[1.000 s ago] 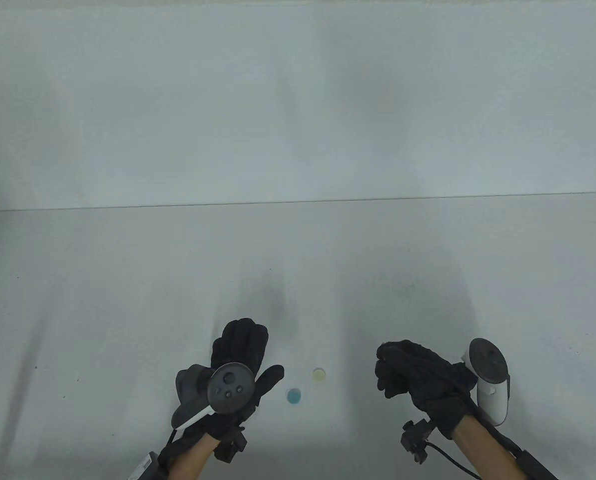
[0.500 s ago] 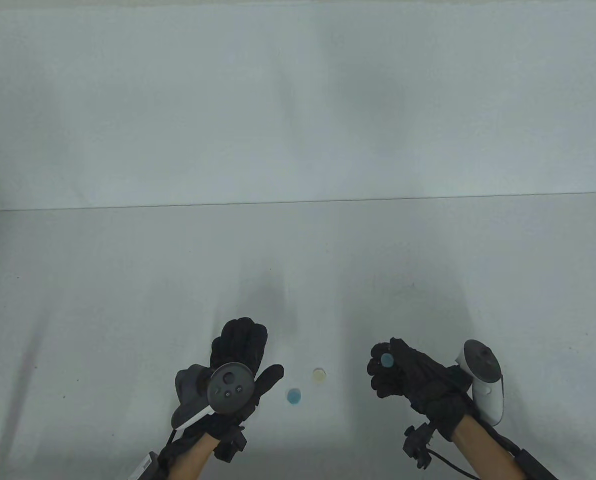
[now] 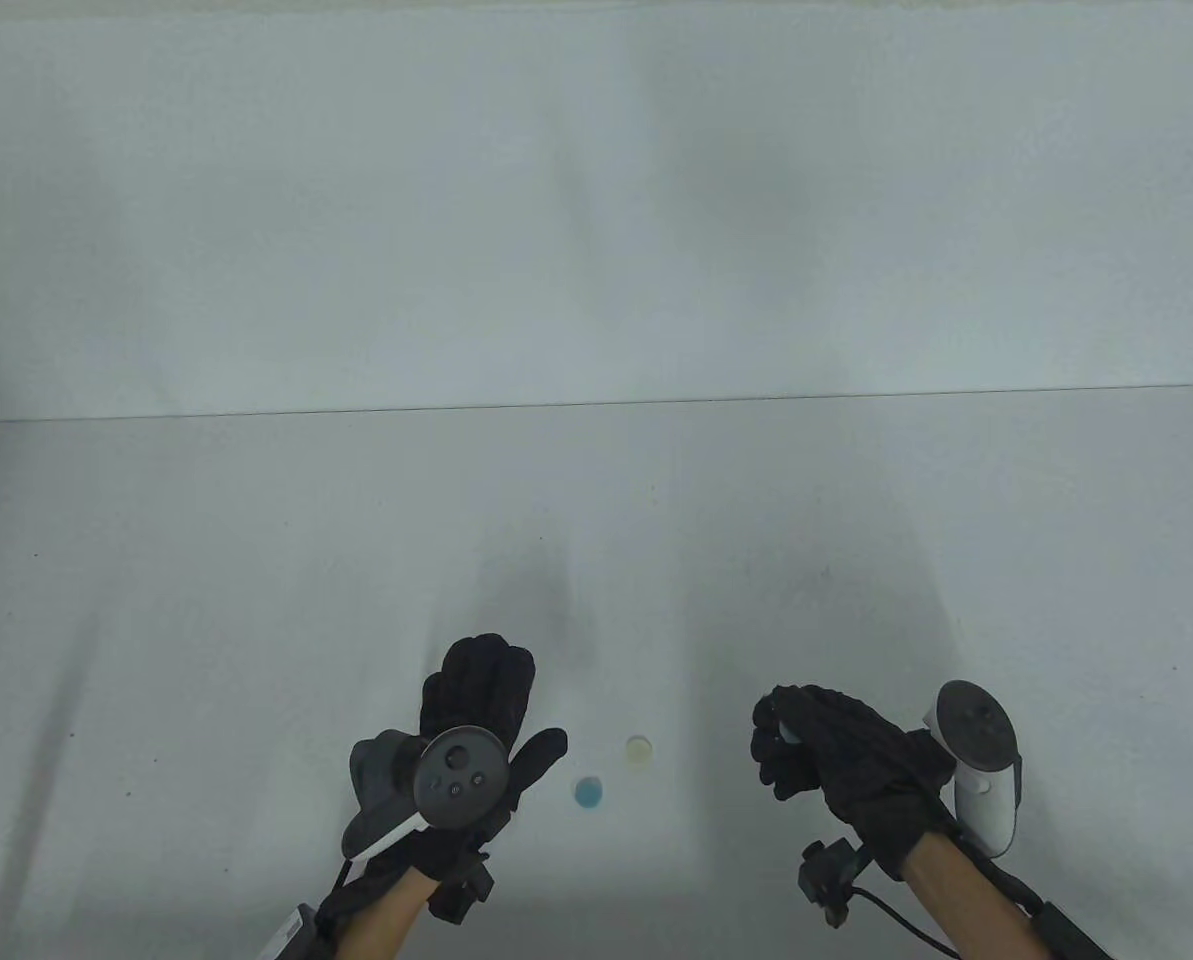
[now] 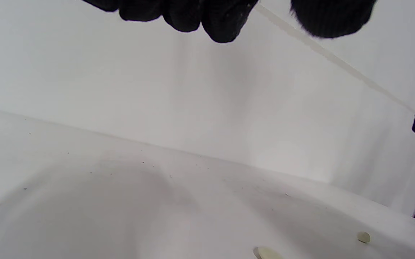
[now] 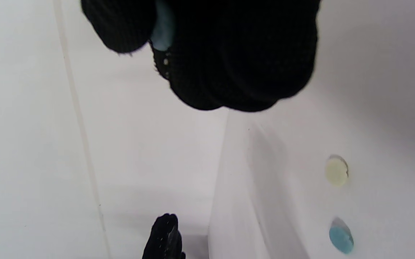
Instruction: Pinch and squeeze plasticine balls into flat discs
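My right hand hovers above the table at the front right. Its thumb and fingers pinch a light blue plasticine piece, and only a sliver of it shows. In the right wrist view the piece sits squeezed between thumb and fingers. My left hand rests palm down on the table with fingers spread, and it holds nothing. A flat blue disc and a flat pale yellow disc lie on the table between the hands. They also show in the right wrist view, the yellow disc above the blue disc.
The white table meets a white back wall along a straight edge. Two pale flat pieces show low in the left wrist view.
Half a second ago the right thumb was lifted and the light blue piece lay exposed on the fingers. Now the thumb presses over it again. The left hand and the two discs have not moved.
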